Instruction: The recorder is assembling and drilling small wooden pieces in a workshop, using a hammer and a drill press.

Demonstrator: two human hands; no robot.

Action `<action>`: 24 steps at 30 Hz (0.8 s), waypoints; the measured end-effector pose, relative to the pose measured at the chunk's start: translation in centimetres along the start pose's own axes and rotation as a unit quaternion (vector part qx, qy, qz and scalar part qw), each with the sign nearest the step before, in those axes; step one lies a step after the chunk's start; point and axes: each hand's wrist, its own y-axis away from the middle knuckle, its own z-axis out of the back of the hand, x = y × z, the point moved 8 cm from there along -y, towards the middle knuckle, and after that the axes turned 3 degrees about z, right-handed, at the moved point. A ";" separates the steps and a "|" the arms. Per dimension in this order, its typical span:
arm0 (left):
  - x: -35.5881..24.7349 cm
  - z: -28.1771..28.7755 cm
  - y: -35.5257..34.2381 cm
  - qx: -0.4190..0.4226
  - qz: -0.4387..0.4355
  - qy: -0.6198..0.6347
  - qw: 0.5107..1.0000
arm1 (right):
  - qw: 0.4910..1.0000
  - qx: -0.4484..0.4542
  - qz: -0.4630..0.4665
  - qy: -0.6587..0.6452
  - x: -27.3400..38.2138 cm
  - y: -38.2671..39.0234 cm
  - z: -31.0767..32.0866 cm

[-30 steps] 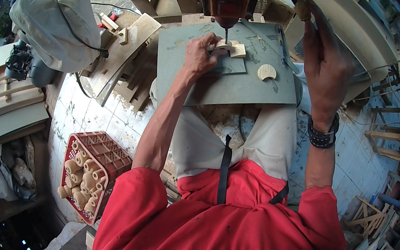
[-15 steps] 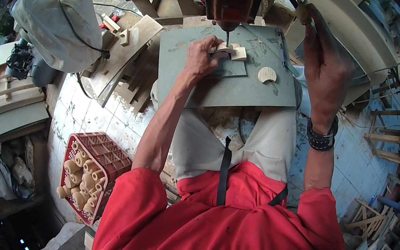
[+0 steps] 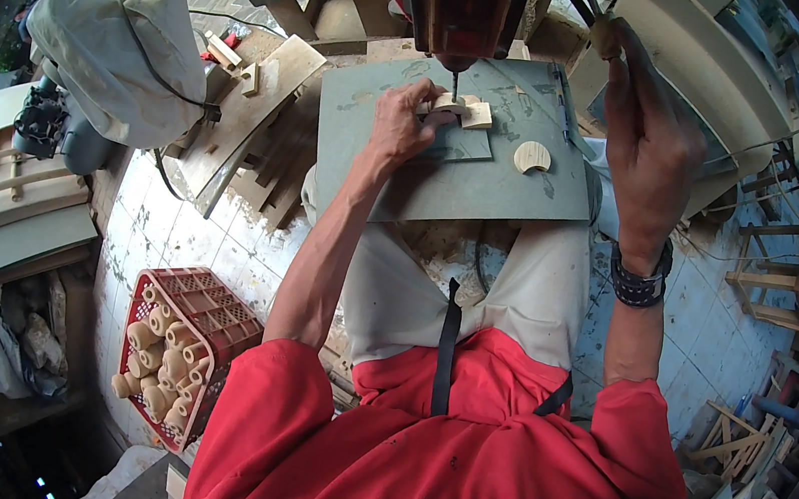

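A drill press point(image 3: 464, 16) hangs over a grey-green board point(image 3: 358, 183) by my knees. Its thin drill bit point(image 3: 455, 85) points down at a small pale wooden piece point(image 3: 447, 104); whether the tip is inside the wood I cannot tell. My left hand point(image 3: 403, 124) pinches that piece from the left, against a notched wooden block point(image 3: 476, 114). Up at the right, my right hand point(image 3: 657, 147) is closed round the press's lever, near its round knob point(image 3: 605, 36). A wooden disc with a curved notch point(image 3: 533, 156) lies on the board, right of the block.
On the floor at left stands a red plastic crate point(image 3: 238, 324) full of turned wooden pieces. A cloth-covered machine point(image 3: 108, 50) and stacked planks point(image 3: 244, 128) are beyond it. A pen point(image 3: 563, 99) lies near the board's right edge. Wooden frames point(image 3: 779, 279) stand at far right.
The drill chuck and lever knob appear slightly lower, though the whole view has shifted a little too. Both hands keep their grips, and the notched disc stays on the board.
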 end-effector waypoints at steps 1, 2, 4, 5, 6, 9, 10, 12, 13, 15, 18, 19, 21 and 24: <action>0.0 0.0 -0.1 0.000 -0.002 0.000 1.000 | 1.000 0.005 -0.008 -0.003 0.0 -0.1 0.0; 0.0 -0.1 0.0 0.000 -0.008 -0.001 1.000 | 1.000 0.010 -0.016 -0.006 -0.1 -0.2 0.0; 0.2 -0.2 -0.1 0.000 -0.015 -0.002 1.000 | 1.000 0.014 -0.021 -0.008 0.0 -0.4 0.2; 0.1 0.0 0.0 -0.018 -0.039 0.009 0.999 | 0.999 0.019 -0.027 -0.012 -0.1 -0.5 0.1; 0.0 0.2 0.0 -0.037 -0.062 0.020 0.997 | 0.999 0.018 -0.026 -0.012 0.0 -0.6 0.1; 0.0 0.1 0.1 -0.036 -0.050 0.026 0.998 | 0.999 0.020 -0.023 -0.012 0.0 -0.5 0.1; -0.3 0.2 0.0 -0.035 -0.050 0.027 0.998 | 0.999 0.017 -0.024 -0.017 0.0 -0.5 0.1; -0.2 -0.2 0.0 -0.002 -0.012 0.007 1.000 | 0.999 0.016 -0.026 -0.021 0.0 -0.3 0.1; -0.2 -0.1 0.0 -0.003 -0.013 0.007 1.000 | 0.999 0.016 -0.025 -0.015 0.1 -0.3 0.0; 0.0 -0.1 0.0 0.006 -0.011 -0.002 1.000 | 1.000 0.015 -0.023 -0.009 0.0 -0.2 -0.1; -0.3 0.1 0.1 -0.005 -0.029 0.005 1.000 | 1.000 0.013 -0.010 -0.006 0.0 -0.4 0.1; -0.4 0.1 0.1 -0.004 -0.029 0.006 1.000 | 1.000 0.018 -0.015 -0.008 -0.1 -0.3 0.1; -0.4 0.0 0.0 0.001 -0.019 0.008 1.000 | 0.999 0.024 -0.020 -0.011 -0.2 -0.3 0.0; -0.4 0.1 0.0 0.002 -0.018 0.006 1.000 | 1.000 0.019 -0.017 -0.008 0.0 -0.4 0.0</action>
